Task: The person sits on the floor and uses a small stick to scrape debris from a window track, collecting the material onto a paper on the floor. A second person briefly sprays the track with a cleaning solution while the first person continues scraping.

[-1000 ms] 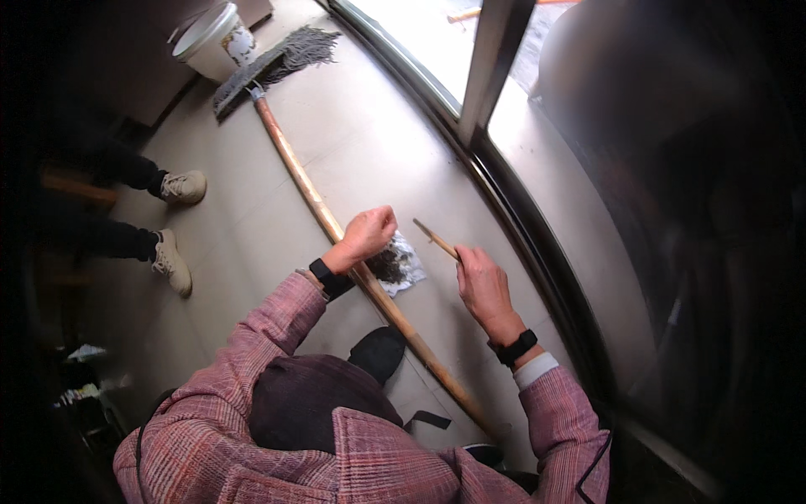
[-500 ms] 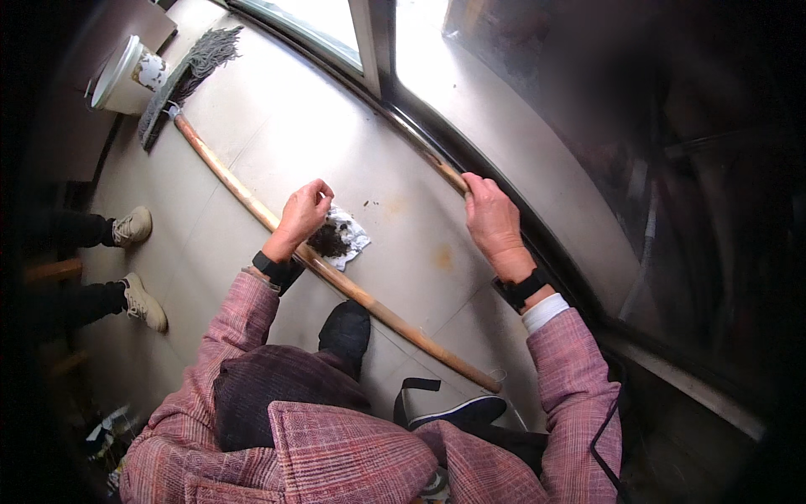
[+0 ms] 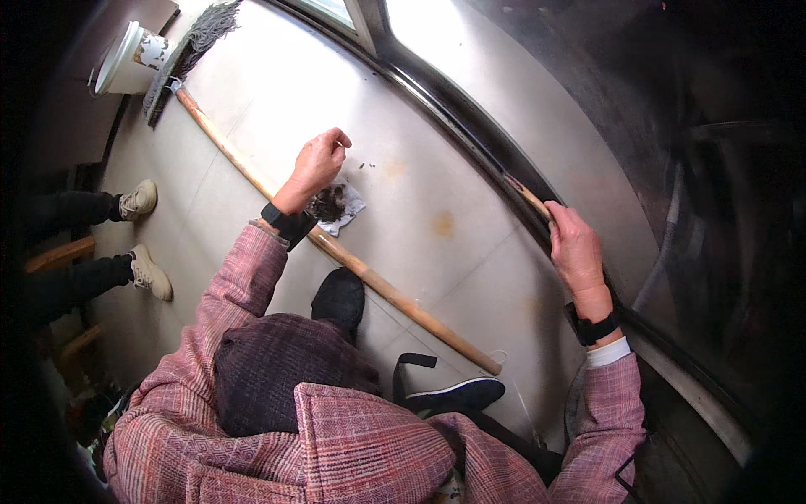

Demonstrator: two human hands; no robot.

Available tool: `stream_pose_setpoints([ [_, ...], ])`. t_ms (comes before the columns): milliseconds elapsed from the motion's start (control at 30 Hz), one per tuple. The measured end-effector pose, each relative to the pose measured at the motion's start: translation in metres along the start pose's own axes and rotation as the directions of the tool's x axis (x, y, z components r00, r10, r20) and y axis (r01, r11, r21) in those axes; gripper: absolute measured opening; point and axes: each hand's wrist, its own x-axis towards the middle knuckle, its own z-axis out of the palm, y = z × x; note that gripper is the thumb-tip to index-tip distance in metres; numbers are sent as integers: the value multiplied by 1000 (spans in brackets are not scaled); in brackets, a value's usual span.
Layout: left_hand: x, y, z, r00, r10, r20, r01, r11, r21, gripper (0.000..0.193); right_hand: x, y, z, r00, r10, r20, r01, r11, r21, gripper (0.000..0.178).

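Note:
My right hand (image 3: 574,249) grips a thin wooden stick (image 3: 529,197) and holds its tip against the dark window track (image 3: 470,126) at the floor's edge. My left hand (image 3: 317,165) hovers with loosely curled fingers, holding nothing, just above a white paper (image 3: 346,208) that carries a heap of dark dirt (image 3: 327,202). A long wooden mop handle (image 3: 369,281) lies across the tiled floor beneath my left wrist, its grey mop head (image 3: 197,38) at the far left. Both wrists wear black bands, and my sleeves are pink plaid.
A white bucket (image 3: 126,59) stands beside the mop head. Another person's legs in dark trousers and pale shoes (image 3: 138,202) are at the left. My own dark shoes (image 3: 457,393) rest on the floor near the handle's end. Brown stains (image 3: 443,223) mark the tiles.
My right hand has carried the stick from above the paper over to the window track. My left hand has lifted and stays by the dirt pile. The view has swung toward the window.

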Motion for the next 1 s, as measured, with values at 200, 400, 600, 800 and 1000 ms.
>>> stream_pose_setpoints([
  [200, -5, 26, 25, 996, 71, 52, -70, 997, -20, 17, -16, 13, 11, 998, 5, -66, -6, 1000, -15, 28],
  [400, -5, 46, 39, 988, 94, 124, -90, 995, -39, 17, -42, 24, -5, 993, 115, 21, -113, 989, -96, 29],
  [600, -5, 55, 41, 981, 122, 149, -113, 991, -66, 16, -56, 41, -4, 995, 100, 30, -98, 993, -71, 29],
  [800, -7, 51, 34, 987, 105, 118, -96, 992, -81, 15, -52, 40, -8, 985, 136, 108, -124, 986, -115, 27],
  [1000, -9, 49, 31, 985, 124, 121, -112, 989, -100, 15, -21, 27, 29, 997, 75, -12, -74, 996, 39, 26],
])
